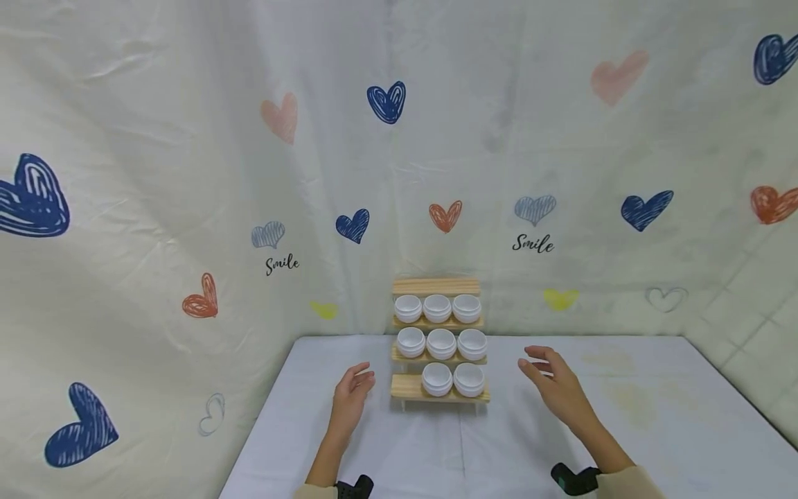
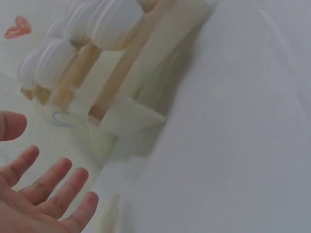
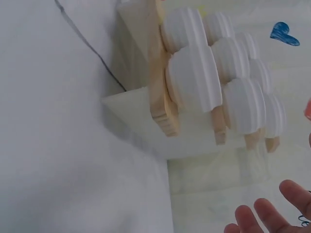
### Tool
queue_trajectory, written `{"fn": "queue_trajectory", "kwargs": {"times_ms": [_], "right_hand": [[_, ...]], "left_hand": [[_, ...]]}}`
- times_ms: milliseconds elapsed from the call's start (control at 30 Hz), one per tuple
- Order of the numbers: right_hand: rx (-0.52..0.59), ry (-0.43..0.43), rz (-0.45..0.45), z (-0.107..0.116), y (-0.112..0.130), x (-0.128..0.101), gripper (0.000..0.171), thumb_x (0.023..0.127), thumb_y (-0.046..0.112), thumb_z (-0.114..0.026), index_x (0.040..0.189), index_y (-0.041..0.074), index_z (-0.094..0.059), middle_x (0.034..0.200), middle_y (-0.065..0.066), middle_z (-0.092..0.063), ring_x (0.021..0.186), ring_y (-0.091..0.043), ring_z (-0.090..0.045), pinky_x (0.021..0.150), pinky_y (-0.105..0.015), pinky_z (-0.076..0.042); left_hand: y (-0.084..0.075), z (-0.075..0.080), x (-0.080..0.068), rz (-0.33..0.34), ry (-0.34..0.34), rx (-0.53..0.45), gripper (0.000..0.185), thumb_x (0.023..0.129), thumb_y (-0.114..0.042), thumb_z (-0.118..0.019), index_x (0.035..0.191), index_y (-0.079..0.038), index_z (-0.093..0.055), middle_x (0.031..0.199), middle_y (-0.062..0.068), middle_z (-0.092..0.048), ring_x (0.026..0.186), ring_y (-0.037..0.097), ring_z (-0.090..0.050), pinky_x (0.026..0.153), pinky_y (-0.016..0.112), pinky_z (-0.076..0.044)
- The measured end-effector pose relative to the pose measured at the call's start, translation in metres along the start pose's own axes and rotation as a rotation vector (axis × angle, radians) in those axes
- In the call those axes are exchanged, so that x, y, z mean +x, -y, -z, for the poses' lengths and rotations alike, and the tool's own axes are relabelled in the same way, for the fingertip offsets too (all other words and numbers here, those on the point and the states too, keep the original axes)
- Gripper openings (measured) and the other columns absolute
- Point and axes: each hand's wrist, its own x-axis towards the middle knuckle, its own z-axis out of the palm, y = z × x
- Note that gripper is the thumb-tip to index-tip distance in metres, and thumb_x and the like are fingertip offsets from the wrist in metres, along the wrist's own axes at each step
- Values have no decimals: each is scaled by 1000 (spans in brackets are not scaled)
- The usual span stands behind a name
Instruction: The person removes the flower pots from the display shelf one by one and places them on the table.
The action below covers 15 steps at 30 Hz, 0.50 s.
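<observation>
Flanking the rack (image 1: 439, 343), both hands, left (image 1: 351, 400) and right (image 1: 557, 388), hover empty, fingers spread; eight bowls (image 1: 440, 343) sit shelved, one bottom slot free.

Left wrist view: left hand (image 2: 34, 194) cut by bottom-left edge, palm mostly out of frame; rack (image 2: 112, 73) blurred, upper tiers cut off at top. Right wrist view: right hand (image 3: 272, 218) cut by bottom edge, only fingers (image 3: 265, 216) showing; farthest bowls (image 3: 252, 48) blurred. Head view: both forearms cut at bottom edge; bowl contents too small to tell.
</observation>
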Motion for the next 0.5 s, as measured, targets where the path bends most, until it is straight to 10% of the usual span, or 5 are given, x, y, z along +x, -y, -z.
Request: {"fn": "queue_trajectory", "kwargs": {"times_ms": [500], "right_hand": [[208,-30,-88,-26,21,45,55,104,42,-57,145,7,-47,146,-18,-53,128,-34,-56,96,-38,-49]], "left_hand": [[18,-47,15,104,-82,-275,39,96,-9,-64,133,4,-58,123,23,-68,92,12,-67,80,32,-56]]}}
